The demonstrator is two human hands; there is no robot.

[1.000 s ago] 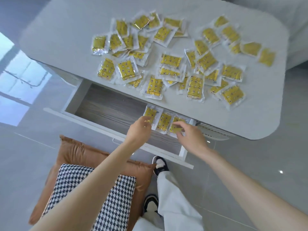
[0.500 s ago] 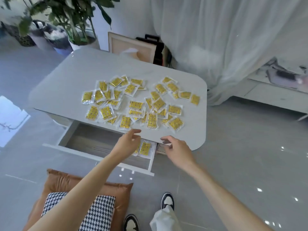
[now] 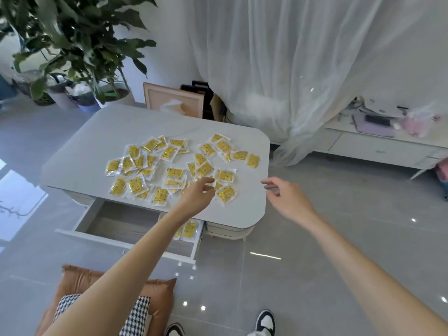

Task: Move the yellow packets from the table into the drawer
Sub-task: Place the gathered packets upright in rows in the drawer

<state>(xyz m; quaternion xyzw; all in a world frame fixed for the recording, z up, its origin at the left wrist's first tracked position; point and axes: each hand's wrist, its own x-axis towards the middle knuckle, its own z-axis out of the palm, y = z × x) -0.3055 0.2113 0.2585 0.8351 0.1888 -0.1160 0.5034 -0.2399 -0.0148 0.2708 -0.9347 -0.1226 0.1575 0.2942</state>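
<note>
Clear-edged yellow packets (image 3: 175,172) litter the table (image 3: 80,151). Your left hand (image 3: 197,194) curls over them, and I cannot tell its grip. Your right hand (image 3: 287,201) hangs relaxed and empty.

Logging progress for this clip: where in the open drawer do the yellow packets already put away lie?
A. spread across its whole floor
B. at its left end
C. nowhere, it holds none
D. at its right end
D: the packets lie bunched at the right end of the drawer, and the rest of its floor shows bare.
</note>
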